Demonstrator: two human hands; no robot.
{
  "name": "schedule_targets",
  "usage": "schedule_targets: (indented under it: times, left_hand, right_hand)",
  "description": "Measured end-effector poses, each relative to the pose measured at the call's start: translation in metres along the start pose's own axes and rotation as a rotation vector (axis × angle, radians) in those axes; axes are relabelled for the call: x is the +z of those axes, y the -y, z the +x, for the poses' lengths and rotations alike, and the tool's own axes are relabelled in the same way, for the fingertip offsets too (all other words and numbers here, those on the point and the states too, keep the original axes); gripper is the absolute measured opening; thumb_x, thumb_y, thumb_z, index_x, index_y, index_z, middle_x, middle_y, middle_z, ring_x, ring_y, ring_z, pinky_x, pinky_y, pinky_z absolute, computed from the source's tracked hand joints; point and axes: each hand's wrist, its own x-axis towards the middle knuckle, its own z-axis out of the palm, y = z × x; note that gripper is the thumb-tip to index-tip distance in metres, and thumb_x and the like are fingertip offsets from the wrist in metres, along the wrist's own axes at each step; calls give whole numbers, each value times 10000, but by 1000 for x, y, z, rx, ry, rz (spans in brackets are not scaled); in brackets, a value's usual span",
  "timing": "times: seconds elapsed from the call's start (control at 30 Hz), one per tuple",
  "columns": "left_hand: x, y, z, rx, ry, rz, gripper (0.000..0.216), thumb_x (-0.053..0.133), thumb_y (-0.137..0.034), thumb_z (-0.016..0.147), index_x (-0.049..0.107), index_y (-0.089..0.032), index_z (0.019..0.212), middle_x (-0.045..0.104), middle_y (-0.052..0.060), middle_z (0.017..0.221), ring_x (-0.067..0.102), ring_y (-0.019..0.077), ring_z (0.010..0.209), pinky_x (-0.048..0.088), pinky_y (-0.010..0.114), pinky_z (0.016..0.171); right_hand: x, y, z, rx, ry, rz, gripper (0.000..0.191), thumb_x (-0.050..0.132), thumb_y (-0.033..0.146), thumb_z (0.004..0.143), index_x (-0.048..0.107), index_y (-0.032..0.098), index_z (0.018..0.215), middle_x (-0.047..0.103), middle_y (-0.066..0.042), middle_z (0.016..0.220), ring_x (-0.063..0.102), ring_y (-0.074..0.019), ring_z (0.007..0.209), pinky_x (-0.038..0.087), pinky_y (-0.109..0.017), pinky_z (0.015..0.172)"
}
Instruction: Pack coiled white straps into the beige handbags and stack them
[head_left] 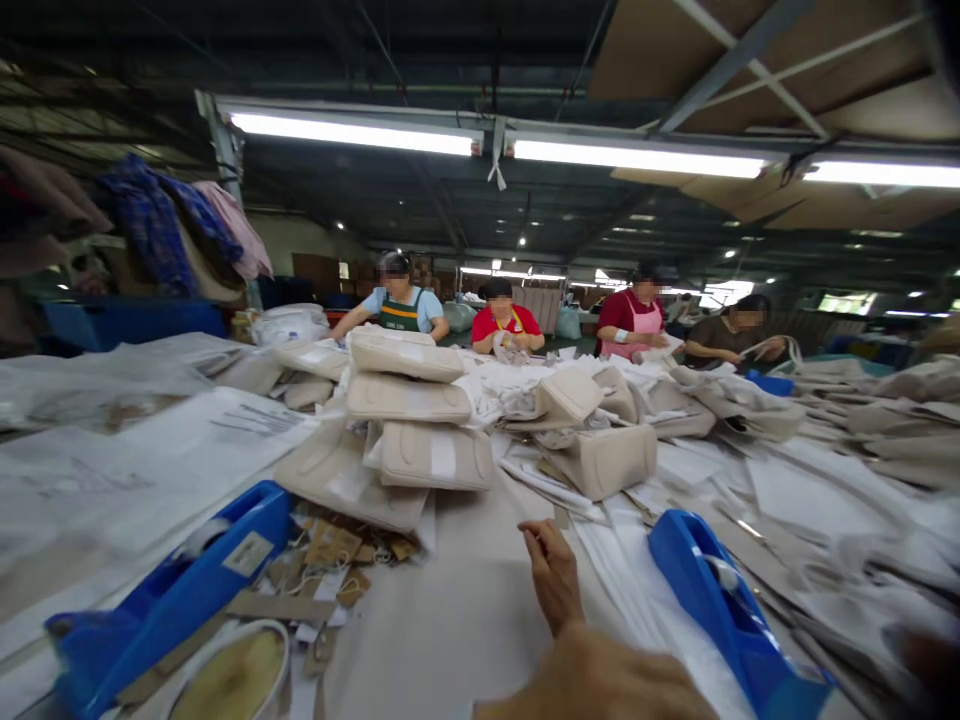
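Item 1: one hand, reaching in from the bottom edge over the counter. Which hand it is cannot be told from this view; it lies right of centre. Fingers loosely curled, thumb up, holding nothing; they hover just above the bare beige sheet covering the counter. No second hand of the wearer shows.

Item 2: blue tape dispenser, just right of the hand, with a roll of clear tape seated in its cradle.

Item 3: second blue tape dispenser, lower left, well apart from the hand, also carrying a tape roll. A pale label sits on its side; the writing is too small to read.

Item 4: round white tub, bottom left beside that dispenser, showing a yellowish inside; contents cannot be told.

Item 5: loose brown card tags with strings, scattered between the left dispenser and the bag pile.

Item 6: beige bags, stacked beyond the hand at centre, some with white paper bands; more lie across the right of the counter among white paper wraps.

Item 7: white sheets at left, printed faintly, illegible.

Item 8: blue bin, far left, contents hidden; clothes hang above it.

Item 9: four people at the far side, handling bags. One green apron bears pale lettering, unreadable.
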Motion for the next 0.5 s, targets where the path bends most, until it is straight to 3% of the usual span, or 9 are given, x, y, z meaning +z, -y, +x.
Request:
schedule_targets:
  times: [0.07, 0.1, 0.17, 0.2, 0.27, 0.37, 0.5]
  left_hand:
    - [-16, 25, 21, 72, -106, 116, 180, 522, -235, 742, 702, -225, 737, 677, 68, 766, 643, 209, 780, 503, 311, 733]
    - [-25, 41, 28, 77, -236, 212, 210, 461, -171, 731, 656, -199, 660, 655, 63, 707, 616, 183, 709, 479, 294, 711]
    - [-45, 78, 38, 7, -478, 416, 225, 392, -91, 685, 562, -176, 566, 594, 46, 605, 552, 150, 602, 412, 264, 630]
    - [-53, 97, 39, -17, -505, 501, 211, 383, -65, 651, 535, -170, 548, 581, 40, 585, 543, 145, 591, 385, 257, 617]
    - [-64, 128, 39, -25, -473, 601, 189, 390, -37, 604, 517, -164, 545, 580, 33, 578, 552, 143, 602, 354, 250, 614]
    - [-68, 160, 39, 74, -381, 649, 176, 420, -21, 577, 522, -164, 571, 600, 28, 595, 574, 141, 626, 336, 240, 607]
    - [-65, 195, 47, 166, -306, 684, 147, 468, -22, 546, 490, -166, 565, 594, 21, 573, 572, 133, 601, 288, 236, 551]
  right_hand:
    - [0, -13, 8, -21, -24, -84, 242, 405, 282, 931, 618, 167, 911, 621, -57, 834, 604, -194, 748, 509, -299, 675]
    - [0, -18, 15, -36, -35, -143, 231, 398, 242, 913, 614, 165, 936, 626, -65, 852, 606, -201, 760, 516, -306, 679]
    - [3, -26, 36, -76, -46, -285, 257, 395, 163, 868, 610, 158, 1007, 634, -95, 946, 609, -227, 862, 525, -338, 761]
    - [6, -30, 50, -103, -45, -365, 293, 403, 134, 845, 609, 149, 1052, 632, -117, 1014, 598, -248, 942, 515, -367, 829]
    - [17, -38, 84, -174, -25, -528, 392, 422, 86, 809, 593, 108, 1160, 601, -171, 1165, 540, -297, 1110, 454, -439, 966]
    - [42, -54, 141, -311, 61, -742, 563, 411, -1, 763, 509, 35, 1317, 480, -215, 1388, 386, -318, 1319, 325, -481, 1104]
    - [76, -79, 201, -446, 186, -969, 582, 398, -39, 758, 495, -3, 1331, 496, -216, 1386, 381, -282, 1338, 270, -430, 1144]
